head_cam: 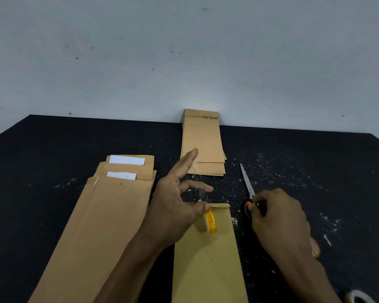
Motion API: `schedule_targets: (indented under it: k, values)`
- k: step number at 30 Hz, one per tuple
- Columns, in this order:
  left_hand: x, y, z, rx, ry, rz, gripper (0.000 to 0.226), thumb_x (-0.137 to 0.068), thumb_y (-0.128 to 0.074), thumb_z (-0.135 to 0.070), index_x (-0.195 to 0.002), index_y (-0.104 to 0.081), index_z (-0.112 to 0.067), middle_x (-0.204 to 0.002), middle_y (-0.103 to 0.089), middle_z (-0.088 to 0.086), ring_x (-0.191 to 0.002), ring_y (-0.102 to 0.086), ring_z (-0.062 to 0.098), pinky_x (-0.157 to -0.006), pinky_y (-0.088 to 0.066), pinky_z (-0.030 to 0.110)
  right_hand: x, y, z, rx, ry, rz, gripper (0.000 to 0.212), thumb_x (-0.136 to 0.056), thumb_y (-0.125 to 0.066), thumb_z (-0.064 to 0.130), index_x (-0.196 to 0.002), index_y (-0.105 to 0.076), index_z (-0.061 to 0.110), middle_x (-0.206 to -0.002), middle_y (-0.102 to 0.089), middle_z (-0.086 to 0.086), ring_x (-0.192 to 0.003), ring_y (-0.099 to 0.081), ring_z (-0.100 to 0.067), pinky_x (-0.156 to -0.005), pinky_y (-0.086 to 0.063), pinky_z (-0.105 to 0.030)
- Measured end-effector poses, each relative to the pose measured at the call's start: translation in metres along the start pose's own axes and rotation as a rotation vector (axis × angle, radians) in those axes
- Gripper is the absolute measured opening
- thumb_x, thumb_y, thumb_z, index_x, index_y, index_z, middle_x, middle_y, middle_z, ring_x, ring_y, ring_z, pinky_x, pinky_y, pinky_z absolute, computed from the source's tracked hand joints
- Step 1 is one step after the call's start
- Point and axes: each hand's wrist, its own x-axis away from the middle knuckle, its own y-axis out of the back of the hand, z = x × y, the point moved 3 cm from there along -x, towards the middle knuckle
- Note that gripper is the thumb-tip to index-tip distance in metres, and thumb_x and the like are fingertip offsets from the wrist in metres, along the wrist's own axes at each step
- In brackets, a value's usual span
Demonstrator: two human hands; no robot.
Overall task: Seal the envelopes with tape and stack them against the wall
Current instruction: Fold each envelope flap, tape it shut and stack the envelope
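Note:
A brown envelope (208, 259) lies lengthwise in front of me on the black table (53, 145). A tape roll with a yellow-orange core (210, 221) stands on its top part. My left hand (175, 206) hovers over the envelope's top left. A clear strip of tape (200, 189) is stretched between its raised fingers and thumb. My right hand (278, 219) grips the orange handles of the scissors (247, 184), whose blades lie on the table pointing away. A stack of envelopes (202, 143) leans against the wall (184, 51).
A pile of open envelopes (109, 211) with white paper showing lies at the left. Another tape roll (315, 248) sits behind my right wrist, and a third (357, 296) is at the bottom right corner. White scraps speckle the table.

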Motion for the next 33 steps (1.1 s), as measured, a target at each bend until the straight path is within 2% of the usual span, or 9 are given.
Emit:
schedule_targets:
  k: [7,12,14,16,20,23,26,30,33]
  values:
    - [0.001,0.004,0.000,-0.018,-0.010,0.056,0.100,-0.074,-0.071,0.020,-0.153,-0.031,-0.027,-0.160,-0.023,-0.019,-0.103,-0.069,0.014,-0.071,-0.060,0.054,-0.001,0.016,0.008,0.154,-0.098,0.128,0.031,-0.088,-0.071,0.042,-0.102,-0.055,0.020,-0.099,-0.055,-0.002,-0.099,-0.057,-0.029,-0.074,-0.042,-0.035]
    - [0.000,0.007,0.001,-0.034,-0.027,0.061,0.101,-0.073,-0.073,0.019,-0.153,-0.032,-0.027,-0.161,-0.023,-0.017,-0.103,-0.070,0.013,-0.077,-0.062,0.043,0.002,0.016,0.008,0.273,-0.044,0.245,0.017,-0.099,-0.054,0.034,-0.095,-0.044,0.022,-0.092,-0.043,0.001,-0.091,-0.045,-0.022,-0.077,-0.038,-0.034]
    - [0.000,0.008,0.001,-0.040,-0.034,0.073,0.102,-0.073,-0.074,0.018,-0.153,-0.032,-0.028,-0.160,-0.024,-0.017,-0.103,-0.070,0.013,-0.079,-0.061,0.036,0.000,0.012,0.000,0.098,0.005,0.242,0.003,-0.099,-0.053,0.027,-0.100,-0.056,0.027,-0.098,-0.060,0.001,-0.090,-0.057,-0.023,-0.080,-0.049,-0.039]
    - [0.000,0.009,-0.001,-0.059,-0.039,0.092,0.102,-0.073,-0.074,0.018,-0.153,-0.031,-0.029,-0.160,-0.025,-0.018,-0.104,-0.070,0.012,-0.076,-0.060,0.031,-0.001,0.012,-0.004,-0.312,0.037,0.266,0.024,-0.098,-0.056,0.012,-0.098,-0.061,0.035,-0.092,-0.072,0.001,-0.082,-0.070,-0.022,-0.070,-0.059,-0.041]
    - [-0.004,0.013,-0.015,-0.109,-0.055,0.124,0.102,-0.075,-0.071,0.019,-0.153,-0.029,-0.030,-0.160,-0.024,-0.019,-0.107,-0.068,0.010,-0.066,-0.062,0.036,0.006,0.015,0.006,-0.916,0.117,0.375,0.026,-0.087,-0.072,0.003,-0.109,-0.067,0.017,-0.079,-0.074,-0.013,-0.070,-0.072,-0.023,-0.057,-0.056,-0.029]
    - [-0.008,0.025,-0.036,-0.154,-0.084,0.125,0.101,-0.075,-0.069,0.020,-0.153,-0.027,-0.029,-0.157,-0.025,-0.022,-0.108,-0.067,0.010,-0.071,-0.063,0.043,0.007,0.023,0.013,-1.043,0.178,0.404,0.035,-0.067,-0.087,0.022,-0.099,-0.076,0.013,-0.079,-0.070,-0.024,-0.066,-0.067,-0.023,-0.061,-0.057,-0.028]
    - [-0.012,0.041,-0.056,-0.216,-0.123,0.144,0.101,-0.076,-0.069,0.020,-0.153,-0.027,-0.029,-0.151,-0.028,-0.030,-0.109,-0.067,0.009,-0.066,-0.061,0.047,0.009,0.026,0.014,-1.087,0.213,0.517,0.033,-0.064,-0.090,0.022,-0.095,-0.081,0.016,-0.076,-0.065,-0.030,-0.057,-0.060,-0.019,-0.054,-0.050,-0.021]
    - [-0.013,0.061,-0.070,-0.263,-0.100,0.195,0.100,-0.077,-0.068,0.021,-0.153,-0.030,-0.032,-0.155,-0.039,-0.008,-0.103,-0.070,0.010,-0.058,-0.060,0.030,0.010,0.024,0.013,-1.109,0.272,0.669,0.053,-0.055,-0.095,0.037,-0.097,-0.080,0.008,-0.069,-0.070,-0.017,-0.049,-0.059,-0.018,-0.051,-0.050,-0.024]
    - [-0.010,0.065,-0.071,-0.259,-0.039,0.302,0.097,-0.077,-0.067,0.021,-0.152,-0.033,-0.030,-0.157,-0.033,-0.018,-0.107,-0.069,0.016,-0.060,-0.061,0.035,0.013,0.024,0.015,-1.099,0.284,0.785,0.049,-0.054,-0.095,0.030,-0.095,-0.081,0.006,-0.067,-0.071,-0.015,-0.046,-0.060,-0.014,-0.047,-0.050,-0.021]
